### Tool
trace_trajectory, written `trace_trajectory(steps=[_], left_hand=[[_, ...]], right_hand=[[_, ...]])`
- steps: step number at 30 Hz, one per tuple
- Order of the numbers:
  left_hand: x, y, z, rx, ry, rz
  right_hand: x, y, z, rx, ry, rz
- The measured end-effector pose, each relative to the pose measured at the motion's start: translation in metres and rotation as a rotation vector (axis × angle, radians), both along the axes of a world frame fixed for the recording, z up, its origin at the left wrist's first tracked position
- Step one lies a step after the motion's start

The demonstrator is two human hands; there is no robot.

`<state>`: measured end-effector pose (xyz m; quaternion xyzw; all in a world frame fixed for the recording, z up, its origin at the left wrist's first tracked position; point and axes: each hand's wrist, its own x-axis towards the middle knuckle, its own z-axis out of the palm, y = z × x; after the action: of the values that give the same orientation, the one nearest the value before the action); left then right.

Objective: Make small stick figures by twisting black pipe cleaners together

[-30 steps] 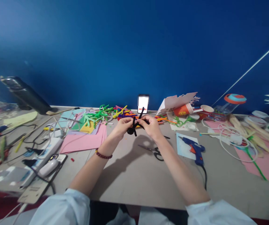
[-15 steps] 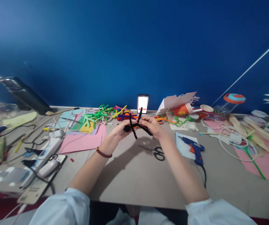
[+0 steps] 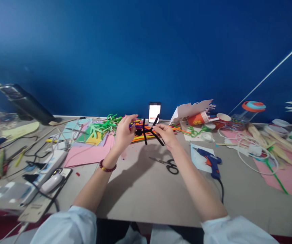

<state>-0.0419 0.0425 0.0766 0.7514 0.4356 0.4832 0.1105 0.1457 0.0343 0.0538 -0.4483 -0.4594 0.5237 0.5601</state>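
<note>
A black pipe-cleaner stick figure (image 3: 148,130) lies on its side in the air, its round head to the left and its legs spread to the right. My right hand (image 3: 166,135) pinches it by the leg end between thumb and fingers. Beside the head, my left hand (image 3: 125,131) is raised with fingers apart; whether its thumb touches the head I cannot tell. Black-handled scissors (image 3: 170,166) rest on the table below the figure. Behind it lie orange and purple pipe cleaners (image 3: 142,137), and a phone with a lit screen (image 3: 154,113) leans on the wall.
Green pipe cleaners (image 3: 105,127) and pink paper (image 3: 88,155) lie to the left. A blue glue gun (image 3: 213,162) with a cord rests at right. Farther left are a power strip (image 3: 44,176) and a mouse (image 3: 52,183). Paper cups (image 3: 199,119) stand behind.
My left hand has let go of the figure's head, opened and moved left and up. The figure stays in my right hand, its limbs slightly turned.
</note>
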Motion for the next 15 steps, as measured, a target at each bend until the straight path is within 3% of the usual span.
trace_trajectory(steps=[4, 7, 9, 15], left_hand=[[-0.001, -0.019, 0.019, 0.176, 0.377, -0.022], [0.010, -0.029, 0.018, 0.195, 0.524, -0.079], [0.019, -0.029, 0.009, 0.181, 0.489, -0.095], [0.025, -0.019, -0.019, -0.023, 0.084, -0.125]], right_hand=[[-0.002, -0.001, 0.001, -0.024, 0.006, -0.053], [-0.004, -0.002, 0.001, -0.013, 0.008, -0.067], [-0.005, -0.002, -0.001, -0.011, 0.004, -0.069], [-0.003, -0.002, -0.003, -0.020, -0.017, 0.034]])
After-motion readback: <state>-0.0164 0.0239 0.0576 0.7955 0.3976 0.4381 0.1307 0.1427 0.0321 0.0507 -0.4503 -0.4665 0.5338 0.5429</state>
